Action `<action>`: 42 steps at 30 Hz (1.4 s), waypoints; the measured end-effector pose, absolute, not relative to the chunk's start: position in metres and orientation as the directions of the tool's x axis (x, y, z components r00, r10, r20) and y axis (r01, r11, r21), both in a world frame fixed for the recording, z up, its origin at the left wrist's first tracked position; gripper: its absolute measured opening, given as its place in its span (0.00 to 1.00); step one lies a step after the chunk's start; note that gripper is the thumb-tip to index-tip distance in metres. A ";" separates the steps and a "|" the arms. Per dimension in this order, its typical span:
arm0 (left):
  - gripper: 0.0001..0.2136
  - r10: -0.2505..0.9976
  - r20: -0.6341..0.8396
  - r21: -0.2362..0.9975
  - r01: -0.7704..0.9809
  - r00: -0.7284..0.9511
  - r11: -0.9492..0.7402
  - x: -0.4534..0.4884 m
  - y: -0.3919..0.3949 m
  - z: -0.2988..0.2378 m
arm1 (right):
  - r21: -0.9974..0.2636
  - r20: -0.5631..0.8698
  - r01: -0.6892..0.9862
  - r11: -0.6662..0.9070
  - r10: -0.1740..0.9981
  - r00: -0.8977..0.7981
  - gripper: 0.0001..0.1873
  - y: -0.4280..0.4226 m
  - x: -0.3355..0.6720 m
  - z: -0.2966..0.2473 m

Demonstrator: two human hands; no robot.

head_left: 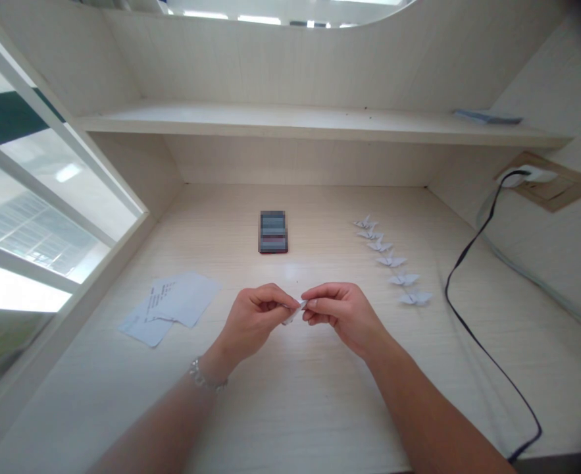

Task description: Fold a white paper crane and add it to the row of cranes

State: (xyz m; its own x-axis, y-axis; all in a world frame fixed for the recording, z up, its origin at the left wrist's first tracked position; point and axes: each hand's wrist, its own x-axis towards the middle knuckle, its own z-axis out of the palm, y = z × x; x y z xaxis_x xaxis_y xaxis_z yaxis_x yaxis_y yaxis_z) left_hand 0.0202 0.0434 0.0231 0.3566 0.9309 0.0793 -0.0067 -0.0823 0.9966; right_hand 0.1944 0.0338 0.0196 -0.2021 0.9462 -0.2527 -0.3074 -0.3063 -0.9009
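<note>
My left hand (pixel 254 316) and my right hand (pixel 339 309) meet over the middle of the pale wooden desk (pixel 290 408). Both pinch a small folded piece of white paper (pixel 295 309) between their fingertips, just above the desk top. Most of the paper is hidden by my fingers. A thin bracelet (pixel 204 376) circles my left wrist.
A row of several small white paper cranes (pixel 391 261) lies to the right. A dark phone (pixel 273 232) lies further back at centre. Loose paper sheets (pixel 174 304) lie at the left. A black cable (pixel 472 329) runs from a wall socket (pixel 537 176) down the right side. A shelf (pixel 320 124) spans above.
</note>
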 end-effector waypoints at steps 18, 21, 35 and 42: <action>0.03 0.911 -0.031 0.999 0.008 0.411 0.031 0.023 0.044 0.022 | -0.955 -0.246 -0.097 -0.280 0.931 -0.269 0.13 0.033 0.196 0.021; 0.03 0.902 -0.060 0.997 -0.009 0.428 0.070 0.023 0.044 0.021 | -0.956 -0.252 -0.087 -0.282 0.933 -0.258 0.14 0.034 0.196 0.021; 0.05 0.887 -0.210 0.952 -0.120 0.410 0.281 0.022 0.047 0.018 | -0.962 -0.243 -0.076 -0.262 0.949 -0.199 0.12 0.034 0.193 0.021; 0.08 0.882 -0.269 0.891 -0.248 0.386 0.380 0.020 0.050 0.017 | -0.980 -0.186 -0.052 -0.194 0.973 -0.138 0.11 0.034 0.192 0.021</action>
State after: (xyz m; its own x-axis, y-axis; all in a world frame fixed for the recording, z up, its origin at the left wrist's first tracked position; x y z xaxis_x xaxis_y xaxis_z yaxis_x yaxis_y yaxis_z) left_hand 0.0199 0.0498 0.0166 0.3860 0.8823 -0.2693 -0.2478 0.3803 0.8910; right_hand 0.1919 0.0341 0.0213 -0.1380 0.9728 -0.1858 -0.0516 -0.1944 -0.9796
